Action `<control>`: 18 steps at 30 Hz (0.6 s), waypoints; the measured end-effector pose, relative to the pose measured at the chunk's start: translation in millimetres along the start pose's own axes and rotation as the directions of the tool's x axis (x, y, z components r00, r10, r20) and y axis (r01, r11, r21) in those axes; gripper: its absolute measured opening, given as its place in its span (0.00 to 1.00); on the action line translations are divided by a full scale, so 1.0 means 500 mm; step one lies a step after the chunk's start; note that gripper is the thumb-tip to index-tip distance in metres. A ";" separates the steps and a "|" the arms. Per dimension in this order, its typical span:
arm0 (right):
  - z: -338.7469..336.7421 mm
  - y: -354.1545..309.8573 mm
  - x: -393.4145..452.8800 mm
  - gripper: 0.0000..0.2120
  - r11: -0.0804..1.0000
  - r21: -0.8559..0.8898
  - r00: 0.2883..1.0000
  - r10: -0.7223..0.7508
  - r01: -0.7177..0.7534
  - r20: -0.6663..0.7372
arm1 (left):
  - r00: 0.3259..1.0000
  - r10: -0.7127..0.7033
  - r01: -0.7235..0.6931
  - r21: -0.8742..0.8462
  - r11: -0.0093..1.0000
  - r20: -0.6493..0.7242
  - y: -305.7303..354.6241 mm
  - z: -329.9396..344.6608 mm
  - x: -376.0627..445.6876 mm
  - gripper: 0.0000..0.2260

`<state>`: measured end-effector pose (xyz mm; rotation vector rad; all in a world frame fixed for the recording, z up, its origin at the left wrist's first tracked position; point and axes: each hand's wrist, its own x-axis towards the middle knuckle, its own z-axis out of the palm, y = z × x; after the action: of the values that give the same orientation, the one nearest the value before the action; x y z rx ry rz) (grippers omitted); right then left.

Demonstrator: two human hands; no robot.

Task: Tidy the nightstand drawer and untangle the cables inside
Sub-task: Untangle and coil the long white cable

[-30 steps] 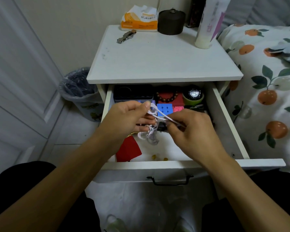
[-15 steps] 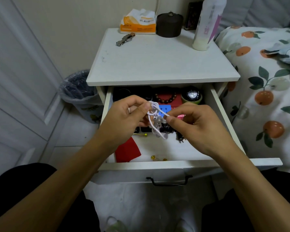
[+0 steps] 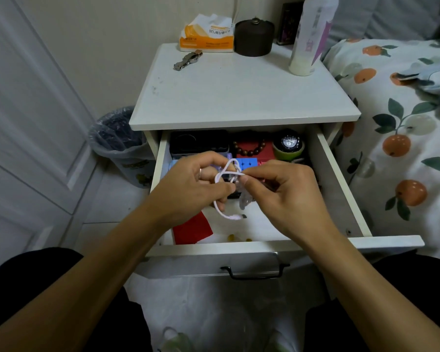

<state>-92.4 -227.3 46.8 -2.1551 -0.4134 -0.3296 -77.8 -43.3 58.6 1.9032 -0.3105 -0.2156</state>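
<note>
While pinching a knotted white cable (image 3: 228,174) between them, left hand (image 3: 188,191) and right hand (image 3: 285,196) held together above the open drawer (image 3: 341,189) of a white nightstand (image 3: 239,97). Left fingers curled round the cable's lower run, thumb and forefinger closed on the loop; right thumb and forefinger nipped on the strand at the knot, other fingers folded in. Cable looped upward between the two hands, one end dangling beneath the left hand with its plug (image 3: 236,217) hanging free over the drawer floor. Something pale and translucent hanging just below the right fingertips, too blurred to identify. Directly under the left wrist, a red card (image 3: 192,231) lying flat; near it, toward the drawer front, a few small amber bits (image 3: 231,237). Beyond the hands, at the drawer's back: a black case (image 3: 198,143) past the left hand, a bead bracelet (image 3: 249,148) on a red box in the middle, a watch (image 3: 288,143) on a green holder past the right hand, a blue cube (image 3: 247,163) peeking just behind the knot. Farther off, on the nightstand top: a tissue pack (image 3: 206,34), a dark round jar (image 3: 254,38), a white bottle (image 3: 308,39), a metal watchband (image 3: 187,60). Out past the left arm, a lined bin (image 3: 117,138) on the floor; past the right arm, fruit-print bedding (image 3: 401,138). Below the wrists, a black drawer handle (image 3: 254,271).
</note>
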 end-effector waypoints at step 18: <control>-0.031 0.005 0.021 0.05 0.874 0.326 0.887 0.212 -0.359 0.409 | 0.980 -0.164 0.181 -0.161 0.970 0.111 0.000 -0.021 0.000 0.06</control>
<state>-83.3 -239.6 57.9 -1.8341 -0.3173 0.3112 -74.9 -34.1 62.4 1.7533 -0.1844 -0.4396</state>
